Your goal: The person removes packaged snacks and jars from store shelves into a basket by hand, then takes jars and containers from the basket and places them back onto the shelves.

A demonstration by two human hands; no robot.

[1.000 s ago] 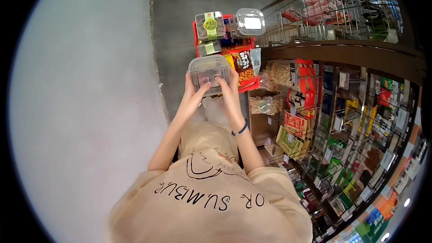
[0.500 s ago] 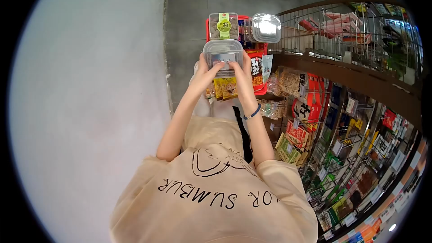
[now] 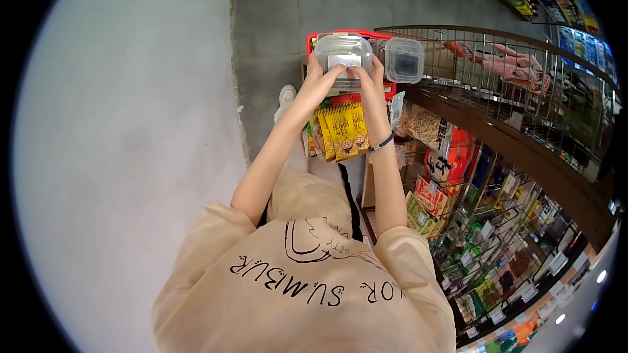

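Both of my hands grip one clear plastic container (image 3: pixel 343 42) out in front of me, over a red basket (image 3: pixel 310 44). My left hand (image 3: pixel 322 80) is closed on its left side, and my right hand (image 3: pixel 370 82) on its right side. The two thumbs press near a pale label on the near part. What the container holds, I cannot make out. Beside it on the right is a second clear container (image 3: pixel 404 60) with a rounded square top. Yellow snack packets (image 3: pixel 343 129) lie below my hands, closer to my body. The held container hides much of the basket.
Along the right runs a wire shelf rack (image 3: pixel 458 33) with pink packages (image 3: pixel 513 65) on it. Lower shelves carry red packets (image 3: pixel 461 153) and other bagged goods. A pale wall or panel (image 3: pixel 131 157) fills the left. A white shoe (image 3: pixel 286 96) stands on the grey floor (image 3: pixel 268 26).
My hands and the held container have shifted up and slightly right in view. They now cover the green-labelled box seen before. More of the yellow packets shows.
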